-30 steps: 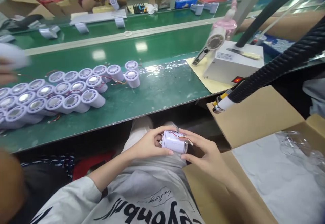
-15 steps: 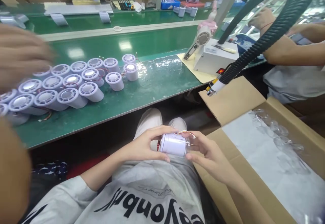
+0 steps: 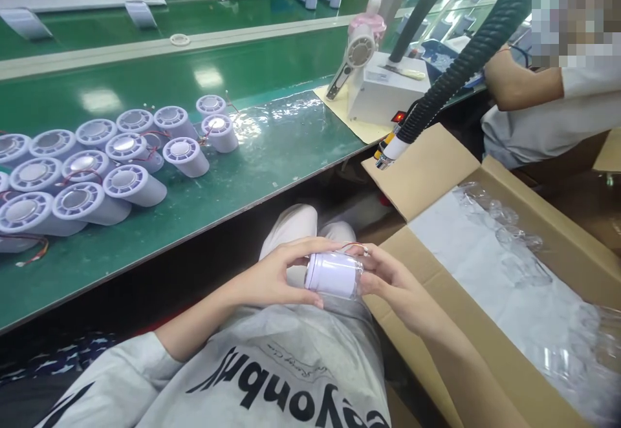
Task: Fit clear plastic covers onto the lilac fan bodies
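My left hand (image 3: 276,274) and right hand (image 3: 400,286) round opposite ends of one pale cylinder (image 3: 334,275), open box (image 3: 427,176) right.

The left hand (image 3: 274,274) and right hand (image 3: 400,289) grip 1 pale cylinder (image 3: 332,275). An open carton (image 3: 431,176) stands nearby.

Large black lettering (image 3: 294,404) runs across the front of the pale shirt (image 3: 237,334) at the lower middle of the frame. An "o" is plain in it; the whole word, running down to the bottom edge, cannot be read with certainty. Just above sits a smaller script line (image 3: 303,360), too fine to read. Towards the upper right, a white box (image 3: 369,101) carries a label (image 3: 377,76), its print too small to tell.
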`<action>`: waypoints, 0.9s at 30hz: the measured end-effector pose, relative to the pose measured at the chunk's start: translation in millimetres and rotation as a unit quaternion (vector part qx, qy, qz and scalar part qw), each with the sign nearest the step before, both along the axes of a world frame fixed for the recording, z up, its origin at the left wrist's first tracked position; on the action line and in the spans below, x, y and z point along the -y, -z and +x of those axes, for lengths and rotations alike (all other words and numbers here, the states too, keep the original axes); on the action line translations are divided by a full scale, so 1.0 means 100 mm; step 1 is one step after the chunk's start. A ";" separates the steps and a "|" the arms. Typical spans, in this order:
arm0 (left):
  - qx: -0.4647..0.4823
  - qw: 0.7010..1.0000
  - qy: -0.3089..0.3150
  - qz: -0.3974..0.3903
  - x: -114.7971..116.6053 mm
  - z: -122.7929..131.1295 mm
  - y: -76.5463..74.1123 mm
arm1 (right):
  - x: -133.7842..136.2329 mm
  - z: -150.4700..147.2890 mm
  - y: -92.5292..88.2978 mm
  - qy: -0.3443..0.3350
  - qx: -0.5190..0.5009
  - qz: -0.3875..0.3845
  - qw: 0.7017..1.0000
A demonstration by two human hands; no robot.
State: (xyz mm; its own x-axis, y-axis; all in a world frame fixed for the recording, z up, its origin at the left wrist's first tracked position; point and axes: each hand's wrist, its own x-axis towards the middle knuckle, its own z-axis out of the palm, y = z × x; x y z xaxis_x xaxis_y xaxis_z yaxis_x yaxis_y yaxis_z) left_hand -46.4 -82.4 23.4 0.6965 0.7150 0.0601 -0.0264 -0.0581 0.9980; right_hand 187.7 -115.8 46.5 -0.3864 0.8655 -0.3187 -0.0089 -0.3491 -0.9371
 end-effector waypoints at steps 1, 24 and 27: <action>0.001 1.000 0.002 0.001 -0.01 0.02 0.00 | -0.01 0.02 0.01 0.005 -0.005 -0.007 1.000; -0.048 0.998 0.009 0.045 -0.08 0.35 0.06 | -0.05 0.25 0.26 0.006 -0.113 -0.247 0.963; -0.056 0.995 0.008 0.077 -0.09 0.34 0.08 | -0.04 0.22 0.23 0.003 -0.129 -0.293 0.947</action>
